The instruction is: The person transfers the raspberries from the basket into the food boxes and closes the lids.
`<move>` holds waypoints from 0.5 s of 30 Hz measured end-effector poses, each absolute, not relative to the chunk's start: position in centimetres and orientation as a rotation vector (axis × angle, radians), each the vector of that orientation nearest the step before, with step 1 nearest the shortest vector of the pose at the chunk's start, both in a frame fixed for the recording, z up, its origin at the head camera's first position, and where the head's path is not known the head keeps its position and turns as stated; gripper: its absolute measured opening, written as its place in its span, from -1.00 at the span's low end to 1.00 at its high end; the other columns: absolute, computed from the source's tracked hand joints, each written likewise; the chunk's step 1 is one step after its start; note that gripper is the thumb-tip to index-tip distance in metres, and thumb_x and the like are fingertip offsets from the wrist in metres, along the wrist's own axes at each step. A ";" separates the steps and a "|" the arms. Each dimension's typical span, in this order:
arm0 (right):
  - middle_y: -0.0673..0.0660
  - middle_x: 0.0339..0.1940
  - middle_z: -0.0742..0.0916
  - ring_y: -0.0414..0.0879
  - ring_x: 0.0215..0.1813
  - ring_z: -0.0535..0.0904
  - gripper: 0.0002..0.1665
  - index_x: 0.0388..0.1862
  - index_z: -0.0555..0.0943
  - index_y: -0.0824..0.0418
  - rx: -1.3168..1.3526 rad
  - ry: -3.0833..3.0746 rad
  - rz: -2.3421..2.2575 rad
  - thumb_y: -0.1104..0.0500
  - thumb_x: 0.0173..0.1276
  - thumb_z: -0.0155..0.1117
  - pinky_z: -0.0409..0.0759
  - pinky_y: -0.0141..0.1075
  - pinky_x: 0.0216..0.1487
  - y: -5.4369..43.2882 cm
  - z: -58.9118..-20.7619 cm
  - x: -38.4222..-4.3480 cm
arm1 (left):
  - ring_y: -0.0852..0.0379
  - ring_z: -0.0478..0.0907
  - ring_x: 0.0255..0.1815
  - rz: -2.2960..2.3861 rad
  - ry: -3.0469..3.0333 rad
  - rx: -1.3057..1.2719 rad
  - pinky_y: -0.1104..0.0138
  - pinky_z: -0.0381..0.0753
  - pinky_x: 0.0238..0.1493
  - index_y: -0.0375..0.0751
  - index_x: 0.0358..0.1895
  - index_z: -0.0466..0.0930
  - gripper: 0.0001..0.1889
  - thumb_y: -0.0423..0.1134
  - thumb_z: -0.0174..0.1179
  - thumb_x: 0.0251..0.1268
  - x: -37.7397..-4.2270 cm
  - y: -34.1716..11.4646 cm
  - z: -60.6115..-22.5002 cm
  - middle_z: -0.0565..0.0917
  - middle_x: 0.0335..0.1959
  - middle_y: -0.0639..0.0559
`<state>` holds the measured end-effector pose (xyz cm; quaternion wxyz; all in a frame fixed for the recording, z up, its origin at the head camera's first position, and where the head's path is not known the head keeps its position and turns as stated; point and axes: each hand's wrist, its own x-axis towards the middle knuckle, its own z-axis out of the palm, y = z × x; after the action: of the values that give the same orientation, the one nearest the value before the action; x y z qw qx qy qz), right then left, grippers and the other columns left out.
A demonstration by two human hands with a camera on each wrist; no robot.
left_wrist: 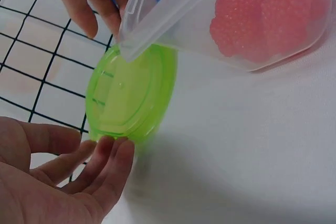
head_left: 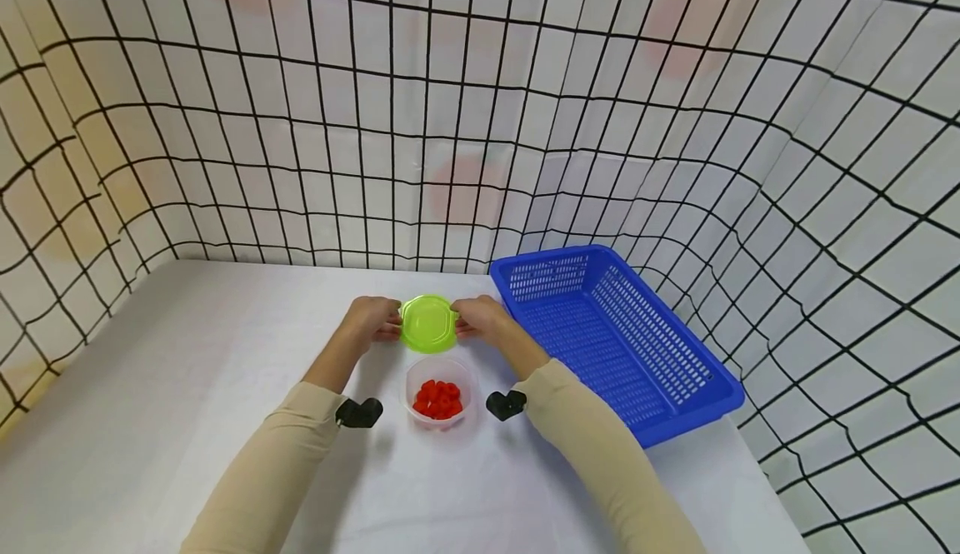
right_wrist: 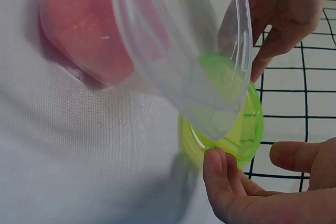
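A translucent green lid (head_left: 428, 323) is held between both hands, beyond a clear plastic bowl (head_left: 467, 404). My left hand (head_left: 372, 318) holds the lid's left edge; in the left wrist view its fingertips (left_wrist: 123, 148) touch the rim, the thumb standing a little apart. On the opposite edge, my right hand (head_left: 483, 318) holds the lid, and the right wrist view shows its fingertips (right_wrist: 212, 161) against the rim. Several red, bumpy berry-like pieces (head_left: 438, 399) lie in the uncovered bowl. The bowl's wall covers part of the lid in both wrist views.
To the right stands a large blue perforated plastic basket (head_left: 697, 362), close to the right forearm. A white-covered table (head_left: 180, 354) carries everything. Black wire mesh (head_left: 420, 137) encloses the back and sides, with white sheeting behind it.
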<state>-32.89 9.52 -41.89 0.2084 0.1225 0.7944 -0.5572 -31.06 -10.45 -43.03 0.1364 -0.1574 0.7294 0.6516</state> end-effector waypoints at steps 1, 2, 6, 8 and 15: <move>0.24 -0.16 0.61 -0.05 -0.24 0.58 -0.55 0.23 0.46 0.46 0.331 2.201 -1.552 0.15 0.54 0.11 0.68 -0.21 0.20 9.6 -41.8 -32.8 | 0.09 0.72 -0.30 1.882 2.104 -0.454 0.24 0.76 0.04 -0.46 0.32 0.46 -0.55 -0.28 0.01 0.49 -31.1 -10.6 -43.0 0.64 -0.03 -0.25; 0.23 -0.17 0.60 -0.05 -0.24 0.58 -0.56 0.22 0.45 0.46 0.318 2.196 -1.552 0.15 0.55 0.10 0.68 -0.19 0.22 9.6 -41.6 -32.7 | 0.07 0.73 -0.27 1.878 2.097 -0.447 0.23 0.75 0.06 -0.43 0.34 0.45 -0.54 -0.26 0.00 0.50 -31.1 -10.7 -42.9 0.63 0.01 -0.27; 0.21 -0.22 0.60 -0.04 -0.23 0.62 -0.57 0.19 0.49 0.48 0.259 2.155 -1.576 0.13 0.59 0.06 0.68 -0.17 0.22 10.0 -40.7 -32.2 | 0.03 0.73 -0.19 1.854 2.087 -0.416 0.21 0.73 0.11 -0.40 0.37 0.42 -0.53 -0.21 0.00 0.54 -31.0 -11.3 -42.3 0.64 0.06 -0.29; 0.21 -0.25 0.63 -0.04 -0.25 0.66 -0.57 0.17 0.51 0.48 0.237 2.140 -1.581 0.12 0.59 0.05 0.72 -0.20 0.15 10.2 -40.3 -31.9 | 0.05 0.73 -0.22 1.844 2.092 -0.387 0.23 0.75 0.07 -0.43 0.36 0.41 -0.53 -0.22 0.01 0.53 -30.9 -11.6 -42.0 0.66 0.01 -0.29; 0.21 -0.27 0.67 -0.06 -0.30 0.72 -0.55 0.17 0.55 0.49 0.186 2.100 -1.599 0.11 0.61 0.04 0.77 -0.26 -0.02 10.2 -39.2 -31.1 | 0.15 0.69 -0.32 1.897 2.099 -0.296 0.33 0.77 -0.05 -0.55 0.29 0.41 -0.56 -0.25 0.02 0.54 -30.3 -12.0 -41.4 0.66 -0.08 -0.25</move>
<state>-31.14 10.17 -39.16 0.2451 0.0681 0.7694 -0.5859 -30.26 -12.04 -41.37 0.1480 -0.1029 0.7298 0.6594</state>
